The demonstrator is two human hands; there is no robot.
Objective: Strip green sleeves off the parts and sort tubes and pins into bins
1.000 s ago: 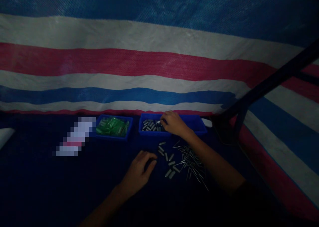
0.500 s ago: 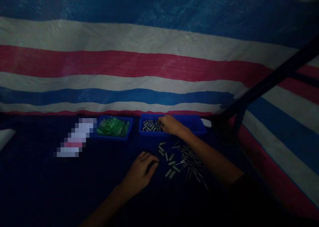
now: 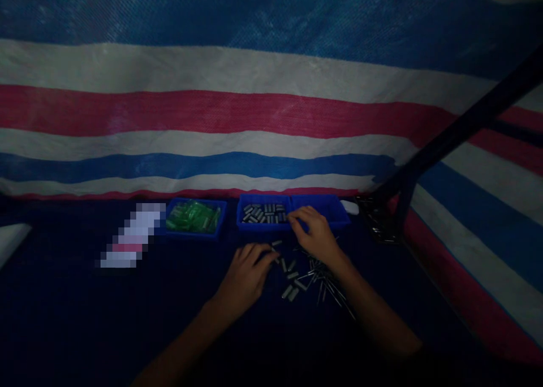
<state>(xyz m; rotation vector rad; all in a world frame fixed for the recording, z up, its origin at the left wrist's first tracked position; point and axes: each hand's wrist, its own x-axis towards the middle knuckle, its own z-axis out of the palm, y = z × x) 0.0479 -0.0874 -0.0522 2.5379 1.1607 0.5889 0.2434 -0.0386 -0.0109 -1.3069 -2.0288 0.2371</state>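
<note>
My left hand [image 3: 245,271] is at the left edge of a loose group of small metal cylinders [image 3: 292,275] on the dark blue table. Its thumb and forefinger close on one of these cylinders, partly hidden by the fingertips. In front of the long blue box [image 3: 254,227] hovers my right hand [image 3: 316,234], its thumb and forefinger slightly apart and no object visible between them. Rows of similar cylinders [image 3: 265,211] lie in the box's left compartment. Below my right hand, thin metal rods [image 3: 328,288] are spread in a pile, partly covered by the wrist.
To the left stands a smaller blue tray [image 3: 193,237] with green plastic-looking pieces [image 3: 193,214]. A white object [image 3: 350,207] lies beside the long box. A dark metal frame [image 3: 445,129] slants up at right, before a striped tarp [image 3: 254,112].
My right hand has drawn back from the box's left compartment, toward me and to the right. My left hand has moved forward and right to the loose cylinders.
</note>
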